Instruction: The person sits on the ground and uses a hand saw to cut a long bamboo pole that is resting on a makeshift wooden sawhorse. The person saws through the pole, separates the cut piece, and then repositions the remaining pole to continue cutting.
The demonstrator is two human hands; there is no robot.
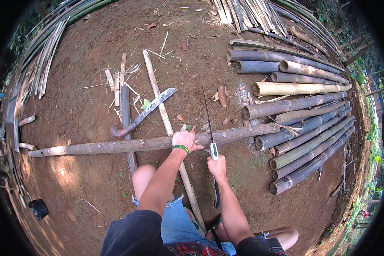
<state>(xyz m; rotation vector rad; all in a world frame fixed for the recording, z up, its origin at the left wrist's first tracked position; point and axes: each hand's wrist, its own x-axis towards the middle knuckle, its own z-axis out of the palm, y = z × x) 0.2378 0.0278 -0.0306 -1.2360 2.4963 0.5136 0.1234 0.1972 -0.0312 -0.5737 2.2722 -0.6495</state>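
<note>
A long wooden pole (94,147) lies crosswise in front of me. My left hand (184,141), with a green and yellow band at the wrist, grips it from above, thumb stretched to the right. Just right of that, my right hand (217,165) is closed around the handle of a handsaw (214,150). Its thin blade crosses the pole and points away from me. A dark curved piece (217,197) shows below my right hand. Beyond the pole, a machete (158,102) with a wooden handle rests across two thin poles, one pale (154,81) and one dark (125,104).
Thick bamboo poles (303,88) lie in a row at the right, close to the pole's end. Split bamboo strips (243,15) are stacked at the far right, more strips (51,59) at the far left. A small black object (39,209) sits at left on brown soil.
</note>
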